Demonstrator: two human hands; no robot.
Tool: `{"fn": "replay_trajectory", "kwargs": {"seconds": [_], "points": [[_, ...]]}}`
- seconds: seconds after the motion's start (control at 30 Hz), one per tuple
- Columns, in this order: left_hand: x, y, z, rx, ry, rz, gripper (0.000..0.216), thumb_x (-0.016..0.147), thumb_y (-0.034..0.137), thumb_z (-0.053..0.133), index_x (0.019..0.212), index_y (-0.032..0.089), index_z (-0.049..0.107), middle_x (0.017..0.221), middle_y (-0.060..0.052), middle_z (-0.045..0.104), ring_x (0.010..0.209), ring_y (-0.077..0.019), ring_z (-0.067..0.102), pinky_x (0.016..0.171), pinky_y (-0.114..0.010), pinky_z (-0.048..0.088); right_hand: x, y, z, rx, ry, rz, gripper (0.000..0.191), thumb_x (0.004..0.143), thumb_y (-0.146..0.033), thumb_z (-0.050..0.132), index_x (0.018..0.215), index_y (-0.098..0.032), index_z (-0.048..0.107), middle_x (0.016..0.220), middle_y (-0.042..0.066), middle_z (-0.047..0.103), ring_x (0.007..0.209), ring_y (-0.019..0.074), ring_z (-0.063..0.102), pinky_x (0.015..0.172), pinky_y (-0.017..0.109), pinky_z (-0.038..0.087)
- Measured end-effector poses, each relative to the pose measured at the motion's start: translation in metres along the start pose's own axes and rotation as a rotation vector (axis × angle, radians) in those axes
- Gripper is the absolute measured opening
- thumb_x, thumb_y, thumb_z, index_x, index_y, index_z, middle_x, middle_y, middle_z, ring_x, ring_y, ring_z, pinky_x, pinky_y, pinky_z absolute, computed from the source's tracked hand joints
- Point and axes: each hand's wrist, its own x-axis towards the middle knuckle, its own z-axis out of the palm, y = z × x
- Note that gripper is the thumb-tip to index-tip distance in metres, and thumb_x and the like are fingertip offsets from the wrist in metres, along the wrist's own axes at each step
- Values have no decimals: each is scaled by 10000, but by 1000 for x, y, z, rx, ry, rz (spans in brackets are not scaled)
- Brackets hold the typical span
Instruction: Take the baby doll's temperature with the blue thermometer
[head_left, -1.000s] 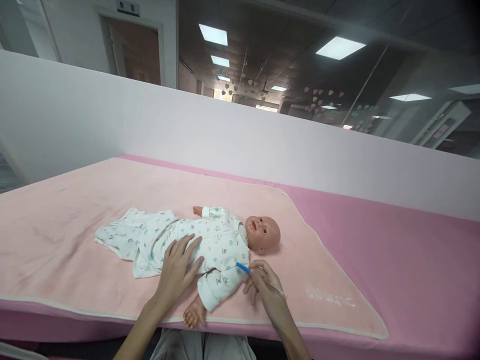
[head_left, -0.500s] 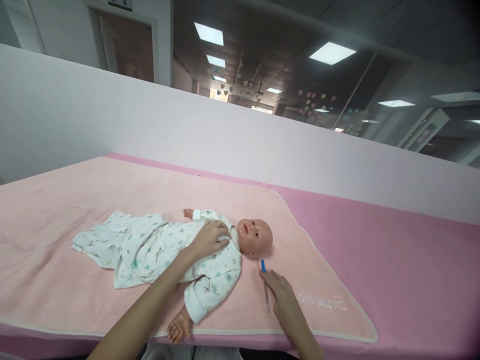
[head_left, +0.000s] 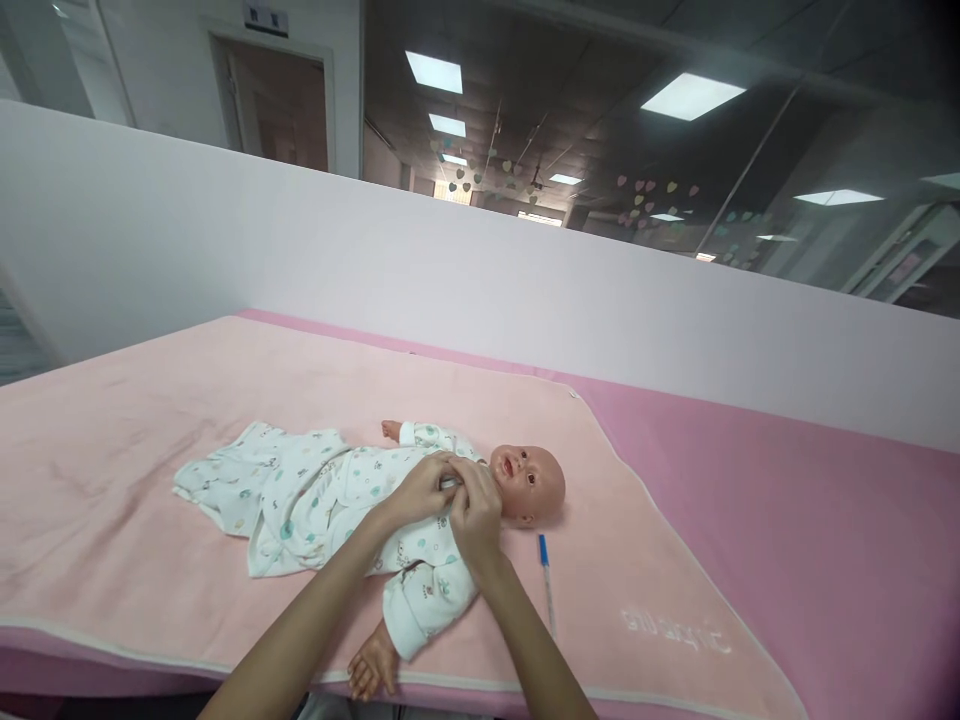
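Observation:
A baby doll in a white patterned romper lies on its back on a pale pink blanket, head to the right. My left hand and my right hand meet at the doll's collar, just below its chin. The fingers of both are curled and pinch the romper's neckline. A pen with a blue cap lies loose on the blanket to the right of my right forearm.
The blanket covers a brighter pink table, bare at the right. A white partition wall runs behind the table, with glass above it. The blanket's front edge lies close to me.
My right hand let go of the pen, which now lies on the blanket, and moved left to the doll's collar. My left hand slid from the doll's belly up to the collar.

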Motion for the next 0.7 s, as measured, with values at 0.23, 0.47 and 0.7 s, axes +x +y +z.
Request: {"fn": "replay_trajectory", "kwargs": {"seconds": [0.23,0.47,0.7], "points": [[0,0,2,25,7,16,134,783,147,474,774,161,608,771,-24,581,756,-159,499,740,-279,382,-16,9,5,-92,94,87,368,780,-48,337,1030,-173,577,1009,78,603,990,186,530,882,399,439],[-2,4,0,-54,53,-52,162,779,176,515,915,191,603,793,-4,592,736,-151,485,702,-259,372,-16,6,2,-46,81,211,289,803,-83,365,987,-169,571,1029,94,561,1013,193,508,865,393,456],[-3,2,-1,-214,62,-73,177,802,132,433,862,163,597,649,22,511,579,-109,413,575,-220,346,-17,7,2,11,86,148,296,786,-75,389,1009,-176,554,991,87,558,977,184,520,836,364,473]]}}
